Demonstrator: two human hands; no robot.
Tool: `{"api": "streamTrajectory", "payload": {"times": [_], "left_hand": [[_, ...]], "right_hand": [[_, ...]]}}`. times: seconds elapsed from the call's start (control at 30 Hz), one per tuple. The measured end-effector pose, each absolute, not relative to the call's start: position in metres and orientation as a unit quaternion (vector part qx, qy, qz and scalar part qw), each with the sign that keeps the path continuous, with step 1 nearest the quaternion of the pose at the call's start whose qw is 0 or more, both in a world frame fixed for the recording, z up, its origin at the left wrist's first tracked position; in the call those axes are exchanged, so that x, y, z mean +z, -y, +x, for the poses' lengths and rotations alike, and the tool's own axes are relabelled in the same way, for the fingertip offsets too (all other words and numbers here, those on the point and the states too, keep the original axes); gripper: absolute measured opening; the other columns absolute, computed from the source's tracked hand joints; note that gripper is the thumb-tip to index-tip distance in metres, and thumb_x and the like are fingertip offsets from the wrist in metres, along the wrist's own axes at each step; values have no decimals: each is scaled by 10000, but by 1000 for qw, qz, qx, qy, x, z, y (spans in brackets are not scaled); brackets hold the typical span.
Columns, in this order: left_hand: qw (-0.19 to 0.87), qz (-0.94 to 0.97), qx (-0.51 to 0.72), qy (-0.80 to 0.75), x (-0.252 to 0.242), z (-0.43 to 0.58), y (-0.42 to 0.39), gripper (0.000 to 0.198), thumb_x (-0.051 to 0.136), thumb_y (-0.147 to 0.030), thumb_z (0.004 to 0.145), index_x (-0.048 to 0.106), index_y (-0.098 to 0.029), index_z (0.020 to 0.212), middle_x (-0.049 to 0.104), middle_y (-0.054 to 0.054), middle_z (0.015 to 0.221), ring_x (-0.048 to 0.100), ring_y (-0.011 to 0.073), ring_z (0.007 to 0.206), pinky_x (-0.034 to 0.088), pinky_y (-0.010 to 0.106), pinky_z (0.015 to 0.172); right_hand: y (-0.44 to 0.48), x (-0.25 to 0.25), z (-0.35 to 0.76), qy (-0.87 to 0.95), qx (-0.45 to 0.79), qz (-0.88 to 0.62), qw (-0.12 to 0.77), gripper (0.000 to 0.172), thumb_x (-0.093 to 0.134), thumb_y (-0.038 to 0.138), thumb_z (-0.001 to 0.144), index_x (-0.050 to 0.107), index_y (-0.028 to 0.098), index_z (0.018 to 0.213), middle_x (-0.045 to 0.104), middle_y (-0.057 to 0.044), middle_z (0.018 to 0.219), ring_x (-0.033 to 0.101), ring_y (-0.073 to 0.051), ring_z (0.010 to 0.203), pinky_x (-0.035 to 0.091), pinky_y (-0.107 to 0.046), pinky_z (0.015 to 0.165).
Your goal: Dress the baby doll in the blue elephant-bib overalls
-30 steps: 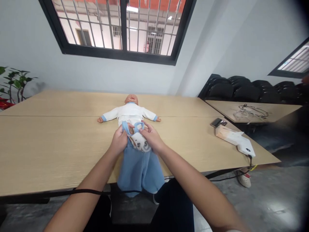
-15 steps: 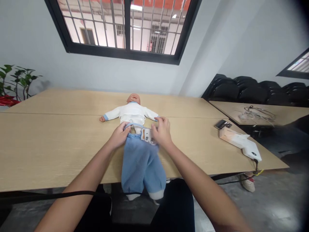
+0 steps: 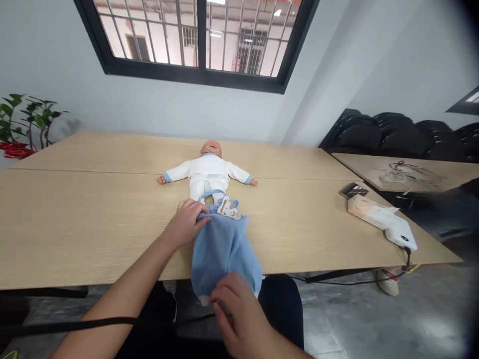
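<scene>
Bright daylight from the window [image 3: 198, 37], soft shadows, wide-angle bending and dark vignetting at right corners.

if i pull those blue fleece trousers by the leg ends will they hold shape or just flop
The blue fleece trousers probably flop: they already drape limp over the table edge. The fuzzy cloth likely grips rather than slips. Pulling may drag the doll along, since the left hand steadies only the waistband and the right hand is at the legs.

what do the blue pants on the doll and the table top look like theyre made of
The light blue baby trousers look like soft fleece or brushed knit: matte, fuzzy, folding limply under the left hand. The long pale table top looks like wood-grain laminate, smooth with fine straight streaks; solid wood can't be ruled out.
</scene>
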State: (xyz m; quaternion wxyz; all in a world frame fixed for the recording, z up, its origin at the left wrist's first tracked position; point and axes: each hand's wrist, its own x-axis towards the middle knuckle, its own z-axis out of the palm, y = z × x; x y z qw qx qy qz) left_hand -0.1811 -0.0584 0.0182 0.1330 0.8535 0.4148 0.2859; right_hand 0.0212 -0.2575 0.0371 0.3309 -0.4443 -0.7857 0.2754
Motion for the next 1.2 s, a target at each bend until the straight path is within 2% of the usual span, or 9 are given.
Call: {"api": "streamTrajectory", "payload": {"times": [0.13,0.3,0.4,0.53,0.67,0.8,1.0,1.1,1.2], "left_hand": [[169,834,322,-414,16,-181,61,282,521,-467,1011,647,-219,1054,698,82,1065,597,275,1043,401,449,1005],[208,815,339,-420,17,-182,66,328,490,-450,1017,677,-247,1195,712,76,1191,595,285,1143,440,447,1045],[231,813,342,-411,17,-184,67,355,513,-467,1003,673,-250,1234,704,79,1235,599,282,1191,460,439,1053],[260,806,348,-402,17,-186,69,367,550,-475,985,666,-252,1252,704,81,1231,619,267,1171,482,418,1031],[236,811,368,-388,18,-187,69,322,553,-452,992,697,-251,1198,724,73,1138,633,251,1107,482,401,1012],[236,797,407,-378,17,-188,69,285,549,-426,1001,712,-244,1149,736,66,1106,653,233,1079,484,374,1009],[390,725,413,-390,18,-190,71,345,546,-477,998,669,-230,1205,731,70,1089,668,209,970,507,314,870],[513,664,401,-367,23,-191,72,360,562,-483,977,643,-223,1214,717,61,1072,640,186,897,481,274,768],[638,577,369,-351,28,-194,72,237,599,-383,912,613,-221,1084,669,6,910,527,128,679,378,229,594]], "right_hand": [[282,15,23,676,380,-491,396,267,495,229,978,697,288,1142,723,-93,1100,678,-258,1030,551,-425,907],[299,-20,3,534,667,-477,205,337,473,391,1016,743,252,1161,745,-34,863,594,-116,526,410,-211,467],[298,-33,-8,454,653,-541,274,438,547,502,975,682,248,1305,691,-17,834,552,-111,467,379,-209,412],[285,-31,-14,500,498,-564,429,383,583,400,954,709,294,1300,695,-77,987,677,-223,787,586,-355,679],[276,-22,-16,545,425,-547,473,497,588,260,912,643,308,1404,692,-105,1144,670,-267,1027,554,-463,971],[280,-19,-18,459,507,-565,462,276,550,248,902,740,226,1101,712,-122,1105,679,-277,1003,550,-442,912],[294,-21,-18,347,609,-543,463,224,584,313,901,674,220,1083,627,-16,806,625,-198,742,527,-333,735],[296,-23,-22,366,573,-540,496,182,608,386,923,680,226,972,626,-30,829,625,-206,800,536,-338,788],[294,-22,-24,396,509,-541,540,317,626,409,933,688,252,1201,688,-78,1058,647,-239,1006,526,-384,962]]}}
